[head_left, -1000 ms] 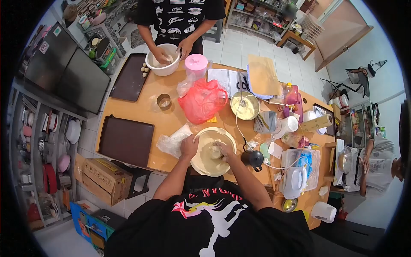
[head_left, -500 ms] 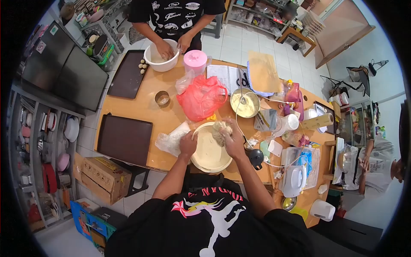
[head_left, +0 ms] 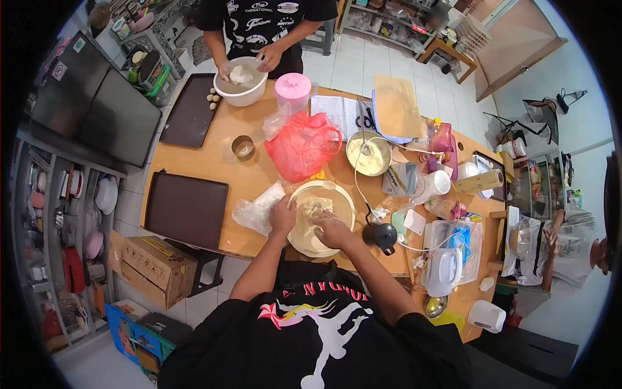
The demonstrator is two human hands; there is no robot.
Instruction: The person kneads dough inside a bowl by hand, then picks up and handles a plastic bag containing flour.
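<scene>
A cream-coloured basin [head_left: 347,228] sits at the table's near edge in front of me. My left hand [head_left: 282,216] grips its left rim, fingers closed around the edge. Inside, a lump of pale, sticky dough [head_left: 315,207] lies toward the far wall. My right hand [head_left: 332,232] reaches into the basin, its fingers bent into the dough's near right side; the fingertips are partly hidden. Left of the basin, a clear plastic bag of white powder [head_left: 262,209] touches or nearly touches my left hand. A red plastic bag [head_left: 302,148] lies beyond the basin.
Dark trays [head_left: 185,211] lie on the left. Across the table, a person works dough in a white bowl [head_left: 241,97]. A steel bowl [head_left: 369,163] of pale yellow mix, a black-lidded object [head_left: 381,237] and a cable stand right. Another person is at far right.
My right hand has brought the dough down from the basin's right rim into its middle. My left hand stays on the rim. The person opposite has lifted a dough lump into view.
</scene>
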